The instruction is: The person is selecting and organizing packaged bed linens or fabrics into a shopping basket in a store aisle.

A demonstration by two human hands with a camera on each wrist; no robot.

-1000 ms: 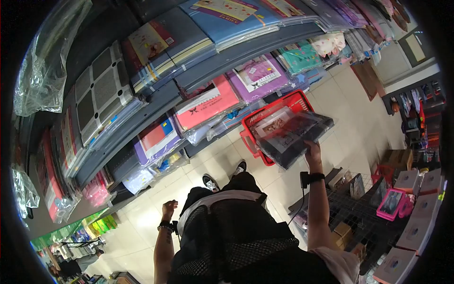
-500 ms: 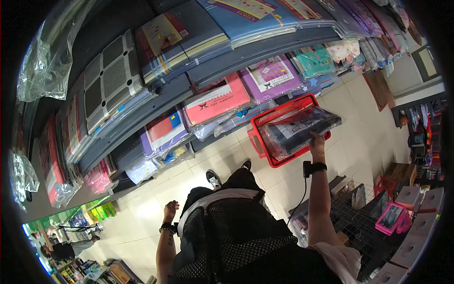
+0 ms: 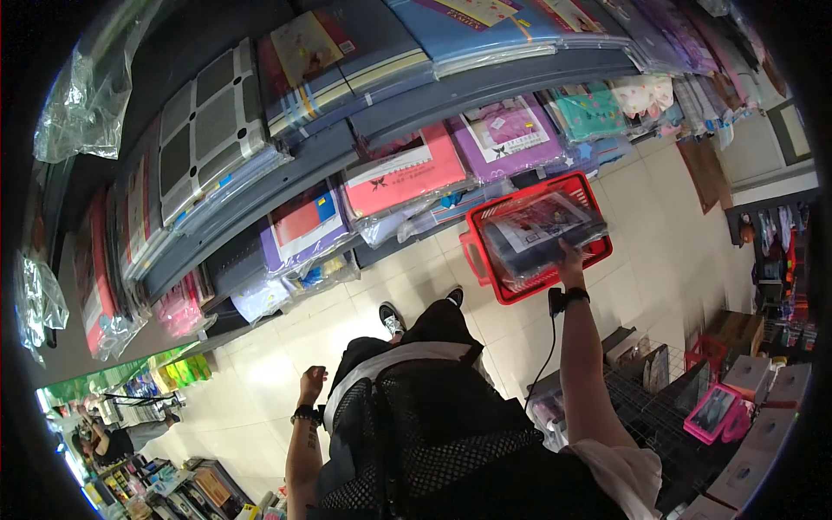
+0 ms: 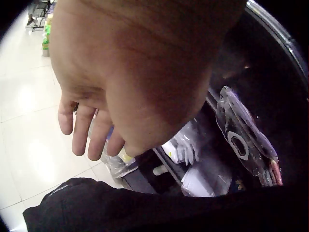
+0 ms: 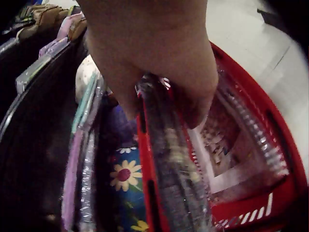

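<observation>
My right hand (image 3: 572, 264) grips the near edge of a flat, dark fabric package (image 3: 537, 251) in clear plastic with a printed label. In the right wrist view, thumb and fingers of the right hand (image 5: 154, 63) pinch the package (image 5: 171, 154) from both sides. It lies over the opening of a red shopping basket (image 3: 598, 195), and its lower part is inside the walls. Another clear-wrapped package (image 5: 224, 150) with a pictured label shows in the basket. My left hand (image 3: 313, 383) hangs beside my body, fingers loosely bent and holding nothing; the left wrist view shows this hand (image 4: 130, 87) too.
Shelves of bagged bedding run along the far side, with a pink package (image 3: 403, 178) and a purple package (image 3: 507, 139) on the lower level. A wire rack (image 3: 650, 416) and white boxes (image 3: 754, 446) stand at the right. Another person (image 3: 113, 442) is at lower left.
The right hand has lowered the dark package farther into the red basket, and it overlaps the basket's opening more. The left hand stays at my side.
</observation>
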